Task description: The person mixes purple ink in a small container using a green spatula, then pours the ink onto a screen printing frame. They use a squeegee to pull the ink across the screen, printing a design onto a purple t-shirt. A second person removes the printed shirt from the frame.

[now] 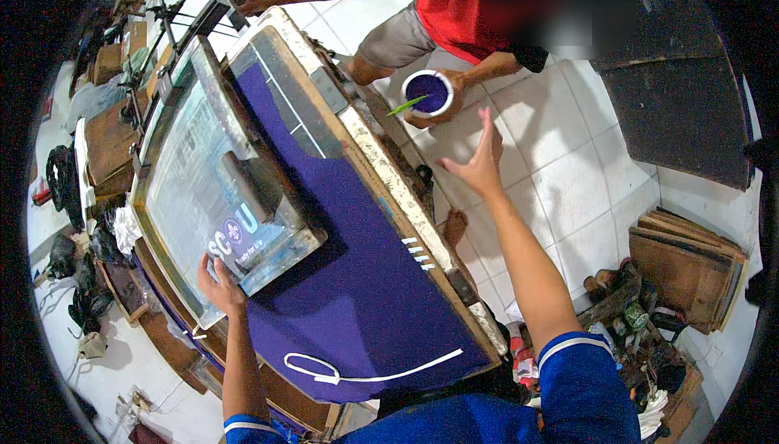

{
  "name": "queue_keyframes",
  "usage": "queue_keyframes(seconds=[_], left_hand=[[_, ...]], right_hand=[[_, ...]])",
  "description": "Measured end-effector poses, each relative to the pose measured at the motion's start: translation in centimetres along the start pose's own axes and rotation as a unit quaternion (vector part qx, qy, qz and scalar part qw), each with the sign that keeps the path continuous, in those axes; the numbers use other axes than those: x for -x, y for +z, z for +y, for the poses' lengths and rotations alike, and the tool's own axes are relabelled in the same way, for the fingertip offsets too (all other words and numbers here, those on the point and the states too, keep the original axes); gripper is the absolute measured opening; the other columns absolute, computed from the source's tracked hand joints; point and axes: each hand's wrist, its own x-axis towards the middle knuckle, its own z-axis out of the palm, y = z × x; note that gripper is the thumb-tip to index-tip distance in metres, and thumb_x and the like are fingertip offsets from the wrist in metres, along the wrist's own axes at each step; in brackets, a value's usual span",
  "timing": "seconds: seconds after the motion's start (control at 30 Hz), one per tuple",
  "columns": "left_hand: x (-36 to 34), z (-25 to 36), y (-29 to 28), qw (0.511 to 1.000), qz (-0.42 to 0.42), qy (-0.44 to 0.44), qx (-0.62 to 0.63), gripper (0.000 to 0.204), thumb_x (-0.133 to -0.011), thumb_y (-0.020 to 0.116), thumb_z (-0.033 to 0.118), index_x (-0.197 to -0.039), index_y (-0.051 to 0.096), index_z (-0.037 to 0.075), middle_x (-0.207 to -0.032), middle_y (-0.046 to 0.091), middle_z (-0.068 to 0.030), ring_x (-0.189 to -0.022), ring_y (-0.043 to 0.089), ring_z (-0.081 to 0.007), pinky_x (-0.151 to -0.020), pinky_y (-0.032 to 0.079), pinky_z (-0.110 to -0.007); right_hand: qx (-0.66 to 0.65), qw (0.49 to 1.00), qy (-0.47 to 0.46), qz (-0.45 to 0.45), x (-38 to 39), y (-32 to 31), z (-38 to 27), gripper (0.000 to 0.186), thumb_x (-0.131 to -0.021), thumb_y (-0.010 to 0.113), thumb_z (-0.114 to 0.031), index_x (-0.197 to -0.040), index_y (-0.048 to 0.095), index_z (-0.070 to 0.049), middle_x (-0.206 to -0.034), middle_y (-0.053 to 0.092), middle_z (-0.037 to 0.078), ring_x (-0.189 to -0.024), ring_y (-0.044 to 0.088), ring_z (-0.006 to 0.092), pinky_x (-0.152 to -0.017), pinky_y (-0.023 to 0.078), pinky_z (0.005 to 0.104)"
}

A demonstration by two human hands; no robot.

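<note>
My left hand (219,286) grips the near edge of a screen printing frame (304,241), its fingers over the pale mesh. The frame is tilted up above a purple fabric piece (349,282) on a board and casts a shadow on it. White letters and a round emblem show on the mesh. A dark squeegee-like block (251,188) rests inside the frame. My right hand (480,160) is open and stretched forward, thumb and fingers apart, holding nothing. Just ahead of it, another person's hand (454,91) holds a white tub (449,101) of purple ink with a green stick in it.
The board's pale, paint-crusted edge (389,176) runs along its right side. A person in a red shirt (454,22) is across from me on the tiled floor (544,152). Brown boards (686,269) lean at the right, beside piled clutter (625,322). Metal clamps (166,18) stand at the far left.
</note>
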Motion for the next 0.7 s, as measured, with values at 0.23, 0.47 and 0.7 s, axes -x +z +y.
queue_keyframes(seconds=[0.23,0.47,0.7], left_hand=[[0.2,0.8,0.0,1.0,0.008,-0.003,0.023,0.046,-0.108,0.063,0.035,-0.139,0.065,0.0,-0.135,0.067,-0.0196,-0.13,0.059,-0.0356,-0.114,0.041,-0.046],[0.7,2.0,0.0,0.997,0.034,-0.001,0.066,0.047,-0.106,0.066,0.035,-0.136,0.067,-0.001,-0.133,0.069,-0.021,-0.128,0.06,-0.0367,-0.114,0.042,-0.046],[1.1,3.6,-2.4,0.96,0.063,0.071,0.261,0.06,-0.1,0.073,0.027,-0.15,0.055,-0.001,-0.148,0.059,-0.0213,-0.14,0.052,-0.0365,-0.122,0.034,-0.046]], right_hand=[[-0.035,0.996,0.0,0.084,-7.1,-1.8,-5.3,0.16,-0.058,0.105,-0.048,-0.171,0.002,-0.002,-0.155,0.053,0.028,-0.144,0.051,0.0451,-0.125,0.034,0.054],[-0.147,0.974,-0.039,0.165,-7.5,-6.1,-11.1,0.153,-0.06,0.105,-0.025,-0.17,0.004,0.004,-0.143,0.063,0.023,-0.13,0.064,0.0349,-0.116,0.049,0.0438],[-0.124,0.98,-0.066,0.142,-1.8,-12.0,-21.6,0.159,-0.06,0.105,-0.016,-0.171,-0.008,-0.003,-0.153,0.05,0.022,-0.14,0.054,0.0341,-0.123,0.041,0.045]])
